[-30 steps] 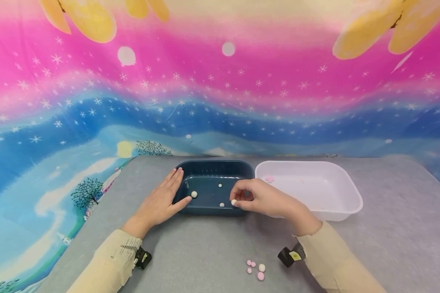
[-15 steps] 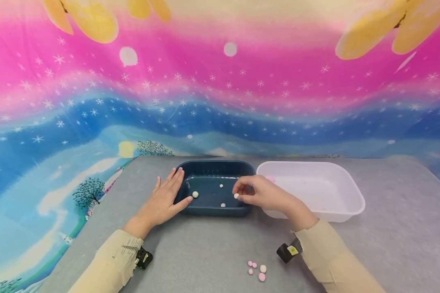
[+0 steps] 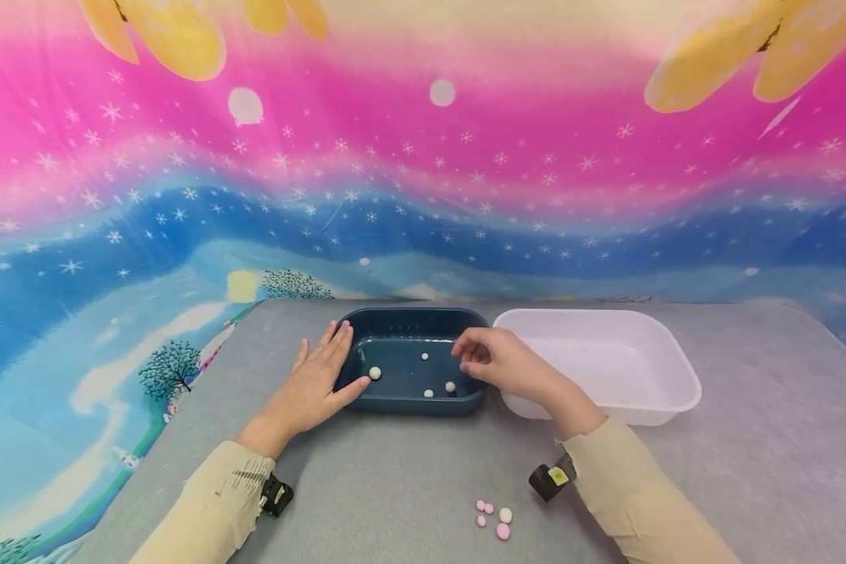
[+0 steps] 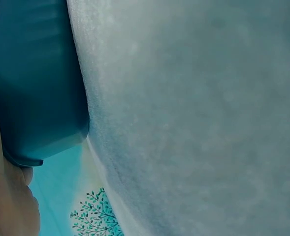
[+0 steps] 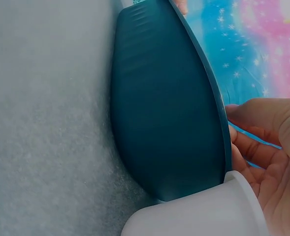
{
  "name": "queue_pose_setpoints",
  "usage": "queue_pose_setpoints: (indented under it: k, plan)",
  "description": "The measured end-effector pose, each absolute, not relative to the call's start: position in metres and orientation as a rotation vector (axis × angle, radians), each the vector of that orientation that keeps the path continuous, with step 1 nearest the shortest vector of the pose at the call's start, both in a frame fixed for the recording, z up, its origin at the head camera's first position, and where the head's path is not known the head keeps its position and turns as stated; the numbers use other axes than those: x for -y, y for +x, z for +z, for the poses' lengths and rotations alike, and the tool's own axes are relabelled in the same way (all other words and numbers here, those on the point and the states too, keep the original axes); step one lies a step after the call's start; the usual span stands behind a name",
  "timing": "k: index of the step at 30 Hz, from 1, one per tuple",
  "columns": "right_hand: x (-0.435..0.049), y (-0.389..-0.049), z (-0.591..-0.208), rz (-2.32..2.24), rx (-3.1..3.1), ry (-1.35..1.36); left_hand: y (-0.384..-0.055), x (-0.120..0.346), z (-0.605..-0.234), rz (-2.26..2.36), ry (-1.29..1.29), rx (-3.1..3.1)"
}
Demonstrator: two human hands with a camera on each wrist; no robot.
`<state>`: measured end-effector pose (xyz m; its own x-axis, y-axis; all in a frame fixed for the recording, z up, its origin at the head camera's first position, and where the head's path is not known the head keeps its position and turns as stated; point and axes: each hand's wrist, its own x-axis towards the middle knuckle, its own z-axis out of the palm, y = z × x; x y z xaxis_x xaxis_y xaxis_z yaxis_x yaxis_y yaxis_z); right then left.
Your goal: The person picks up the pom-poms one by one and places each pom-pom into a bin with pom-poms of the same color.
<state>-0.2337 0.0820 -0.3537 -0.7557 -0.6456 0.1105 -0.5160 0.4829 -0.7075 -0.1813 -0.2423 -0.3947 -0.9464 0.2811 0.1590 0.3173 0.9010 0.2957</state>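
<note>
One white ball [image 3: 450, 387] has gone from my right hand [image 3: 507, 362] into the dark-blue tray [image 3: 409, 406] — this hand is half-curled, empty. If my straight-fingered left hand [image 3: 309, 388] jolts the tray, the ball may roll.

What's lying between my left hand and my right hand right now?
Between your left hand and right hand lies most of the dark tray, with four white balls in it; the head view shows this.

A bright printed backdrop [image 3: 395, 184] behind the grey tabletop [image 3: 768, 439], pink over blue, white snowflakes [image 3: 110, 112] scattered across it, big yellow wing-like shapes [image 3: 179, 35] up top, a little leafy tree [image 3: 167, 366] low on the left
</note>
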Motion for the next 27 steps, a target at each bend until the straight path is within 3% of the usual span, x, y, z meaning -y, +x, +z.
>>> queue_pose_setpoints:
  k: [27]
  plan:
    - [-0.0873,-0.2278,-0.3549,-1.077,-2.589,-1.105,-0.175,0.2438,-0.3907,-0.245,-0.498,2.985]
